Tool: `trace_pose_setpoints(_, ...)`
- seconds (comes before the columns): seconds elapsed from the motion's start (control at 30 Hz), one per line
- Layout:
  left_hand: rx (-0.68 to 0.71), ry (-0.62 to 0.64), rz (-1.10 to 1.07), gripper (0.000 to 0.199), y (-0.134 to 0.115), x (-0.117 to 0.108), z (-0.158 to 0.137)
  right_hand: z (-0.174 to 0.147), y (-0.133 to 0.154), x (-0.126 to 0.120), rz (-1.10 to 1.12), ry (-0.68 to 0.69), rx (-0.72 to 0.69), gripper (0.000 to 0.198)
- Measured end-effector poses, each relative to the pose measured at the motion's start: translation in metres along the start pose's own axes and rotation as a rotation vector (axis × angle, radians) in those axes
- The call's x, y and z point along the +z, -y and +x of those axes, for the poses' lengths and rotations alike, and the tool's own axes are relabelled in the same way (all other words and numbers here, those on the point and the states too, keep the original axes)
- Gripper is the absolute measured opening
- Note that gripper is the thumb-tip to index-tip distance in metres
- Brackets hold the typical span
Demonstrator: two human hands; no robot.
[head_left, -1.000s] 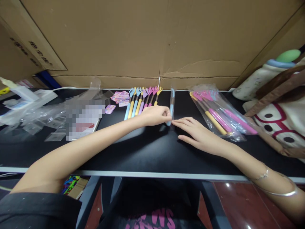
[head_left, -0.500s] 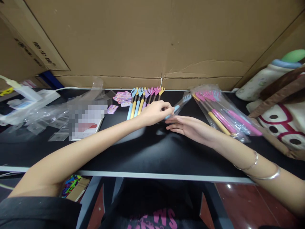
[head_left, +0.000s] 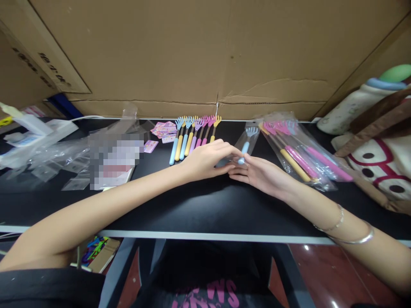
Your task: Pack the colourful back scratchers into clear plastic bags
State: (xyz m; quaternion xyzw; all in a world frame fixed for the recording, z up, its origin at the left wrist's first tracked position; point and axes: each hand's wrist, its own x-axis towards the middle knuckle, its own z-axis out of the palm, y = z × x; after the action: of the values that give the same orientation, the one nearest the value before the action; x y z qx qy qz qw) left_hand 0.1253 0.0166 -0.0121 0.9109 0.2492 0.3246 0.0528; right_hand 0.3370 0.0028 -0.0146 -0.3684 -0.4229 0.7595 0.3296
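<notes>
A light-blue back scratcher (head_left: 245, 147) lies inside a clear plastic bag (head_left: 253, 137), its claw end pointing away from me. My left hand (head_left: 213, 159) reaches across with bent fingers closed on the near end of the bag. From the right, my right hand (head_left: 265, 174) meets it there, thumb and fingers pressed at the bag's edge by the handle tip. Partly behind my left hand is a row of unbagged back scratchers (head_left: 186, 141) in blue, yellow, purple and pink. To the right lie several bagged back scratchers (head_left: 293, 154) in a pile.
Small purple cards (head_left: 163, 129) lie left of the row. Loose clear bags (head_left: 61, 149) spread over the left of the black table (head_left: 192, 209), beside a blurred-out packet (head_left: 115, 164). A cardboard wall (head_left: 205, 55) stands behind. A bottle (head_left: 348, 105) and a cartoon bag (head_left: 379, 167) are at right.
The bagged blue back scratcher has turned more upright in view, and its handle end has shifted right. My hands have come together at the near end of the bag.
</notes>
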Motion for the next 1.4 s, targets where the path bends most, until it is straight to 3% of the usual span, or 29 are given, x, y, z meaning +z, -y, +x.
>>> trace_pose_setpoints(0.13, -0.061, 0.019, -0.083, 0.015, 0.0, -0.006, -0.005, -0.002, 0.002, 0.0, -0.032, 0.047, 0.015, 0.018)
trace_pose_setpoints(0.23, -0.24, 0.035, -0.21, 0.02, 0.0, -0.01, -0.009, -0.004, 0.003, 0.001, -0.082, 0.093, -0.006, 0.018)
trace_pose_setpoints(0.4, -0.511, 0.188, -0.431, 0.03, -0.002, -0.019, -0.01, -0.008, 0.007, 0.003, -0.283, 0.122, -0.036, 0.03)
trace_pose_setpoints(0.6, -0.578, 0.329, -0.551, 0.025, -0.007, -0.02, -0.003, -0.003, 0.014, 0.004, -0.471, 0.213, -0.02, 0.038)
trace_pose_setpoints(1.0, -0.849, 0.33, -0.806, 0.013, -0.01, -0.01, 0.005, 0.014, 0.028, -0.01, -0.593, 0.248, 0.144, 0.049)
trace_pose_setpoints(1.4, -0.886, 0.233, -0.936, 0.018, -0.008, -0.005, 0.001, 0.013, 0.018, -0.007, -0.472, 0.125, 0.062, 0.049)
